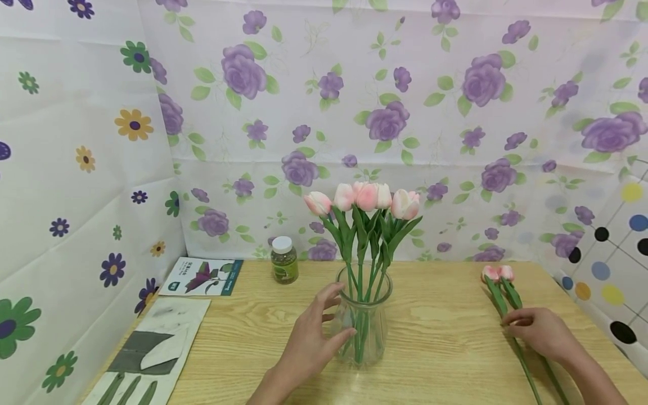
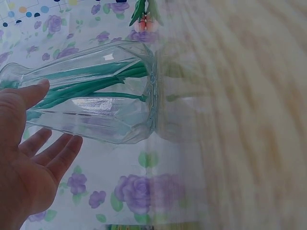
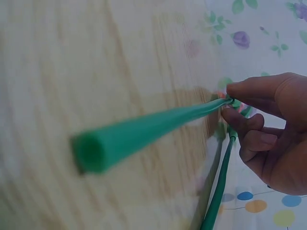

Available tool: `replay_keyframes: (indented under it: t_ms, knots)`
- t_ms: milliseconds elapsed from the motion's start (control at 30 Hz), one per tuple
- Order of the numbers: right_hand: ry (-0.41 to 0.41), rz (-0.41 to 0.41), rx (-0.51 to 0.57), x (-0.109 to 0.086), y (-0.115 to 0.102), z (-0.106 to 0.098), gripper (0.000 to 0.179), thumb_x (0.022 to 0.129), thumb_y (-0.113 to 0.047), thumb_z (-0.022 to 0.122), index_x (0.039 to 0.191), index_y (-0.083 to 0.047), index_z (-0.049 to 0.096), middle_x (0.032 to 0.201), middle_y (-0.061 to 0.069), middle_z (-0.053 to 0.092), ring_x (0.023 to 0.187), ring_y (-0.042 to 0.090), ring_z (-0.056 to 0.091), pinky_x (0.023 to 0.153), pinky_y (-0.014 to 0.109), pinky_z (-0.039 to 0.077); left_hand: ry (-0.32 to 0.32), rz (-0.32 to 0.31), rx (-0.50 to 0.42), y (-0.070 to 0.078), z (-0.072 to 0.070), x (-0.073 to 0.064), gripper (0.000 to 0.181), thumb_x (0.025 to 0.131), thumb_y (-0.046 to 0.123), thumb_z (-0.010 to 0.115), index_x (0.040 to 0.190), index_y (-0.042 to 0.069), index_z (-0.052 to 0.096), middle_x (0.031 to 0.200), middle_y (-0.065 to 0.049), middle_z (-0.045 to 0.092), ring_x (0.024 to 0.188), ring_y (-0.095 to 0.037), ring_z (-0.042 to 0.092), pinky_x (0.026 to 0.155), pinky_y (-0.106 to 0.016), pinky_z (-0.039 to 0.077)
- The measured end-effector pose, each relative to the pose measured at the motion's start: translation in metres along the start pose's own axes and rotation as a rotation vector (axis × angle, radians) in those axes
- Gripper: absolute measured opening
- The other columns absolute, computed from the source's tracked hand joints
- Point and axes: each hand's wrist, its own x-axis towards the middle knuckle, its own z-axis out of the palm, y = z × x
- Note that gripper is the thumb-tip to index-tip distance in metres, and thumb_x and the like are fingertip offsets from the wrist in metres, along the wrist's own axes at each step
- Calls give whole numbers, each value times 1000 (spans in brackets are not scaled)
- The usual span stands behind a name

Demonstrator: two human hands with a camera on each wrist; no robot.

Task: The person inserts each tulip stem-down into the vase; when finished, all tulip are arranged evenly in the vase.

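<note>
A clear glass vase (image 1: 361,332) stands upright on the table, holding several pink-and-white tulips (image 1: 365,197) with green stems. My left hand (image 1: 311,337) is at its left side, thumb across the front and fingers bent round the neck. In the left wrist view, stem ends show through the vase (image 2: 115,91). At the right, two more pink tulips (image 1: 498,274) lie side by side. My right hand (image 1: 541,333) pinches the stem of one between thumb and finger. The right wrist view shows that stem (image 3: 158,127) lifted off the table, and the other stem (image 3: 219,187) beside it.
A jar with a white lid (image 1: 284,261) stands at the back, left of the vase. A printed card (image 1: 202,277) and a grey-and-white cloth-like sheet (image 1: 152,349) lie along the left edge. Flower-patterned sheets (image 1: 324,129) hang behind and beside the wooden table (image 1: 243,337).
</note>
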Motion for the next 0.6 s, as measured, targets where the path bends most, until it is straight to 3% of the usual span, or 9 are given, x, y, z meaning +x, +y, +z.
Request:
replay_keyframes:
  t_ms: [300, 600]
  knots:
    - [-58, -7, -26, 2, -3, -2, 25, 97, -24, 76, 113, -5, 79, 114, 21, 76, 95, 25, 72, 68, 35, 61, -3, -2, -9, 0, 0, 0, 89, 87, 9, 87, 158, 24, 36, 159, -8, 52, 129, -31, 67, 97, -41, 65]
    - [-38, -23, -89, 3, -2, 2, 16, 97, -18, 75, 106, -7, 81, 110, 18, 77, 97, 28, 72, 71, 36, 60, -9, -3, -15, 0, 0, -1, 88, 89, 10, 86, 159, 27, 36, 160, -11, 51, 129, -32, 67, 97, -41, 65]
